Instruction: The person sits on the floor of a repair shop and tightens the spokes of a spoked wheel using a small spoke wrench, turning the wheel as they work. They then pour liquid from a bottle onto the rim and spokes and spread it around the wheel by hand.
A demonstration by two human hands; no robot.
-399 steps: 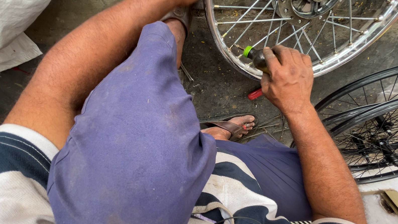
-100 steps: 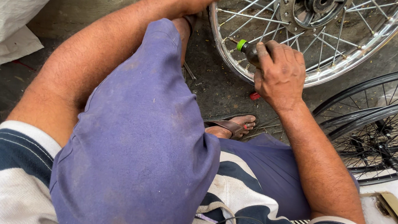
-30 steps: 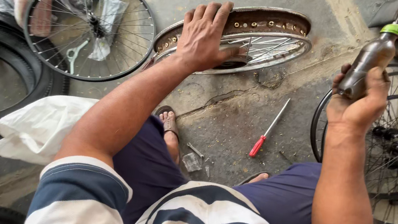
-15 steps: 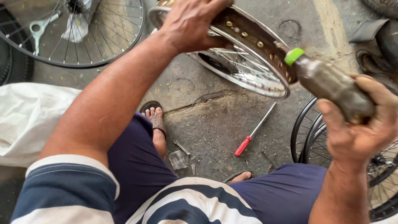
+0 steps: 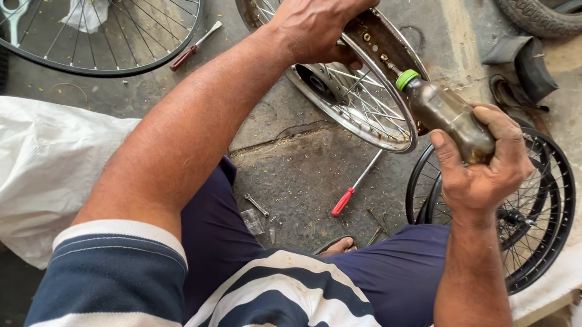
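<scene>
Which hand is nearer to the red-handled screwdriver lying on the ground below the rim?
The right. The right hand, holding the bottle, hangs just right of the red-handled screwdriver; the left hand grips the rim farther above.

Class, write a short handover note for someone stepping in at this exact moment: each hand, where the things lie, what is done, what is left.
Left hand: grip on the top of the spoked wheel rim, holding it tilted on the floor.
Right hand: grip on a brown bottle with green cap, nozzle at the rim's inner bed.
Red-handled screwdriver lies on the floor below the rim.
Done: rim held steady, bottle brought to it.
Left: cannot tell how much of the rim is treated.
</scene>
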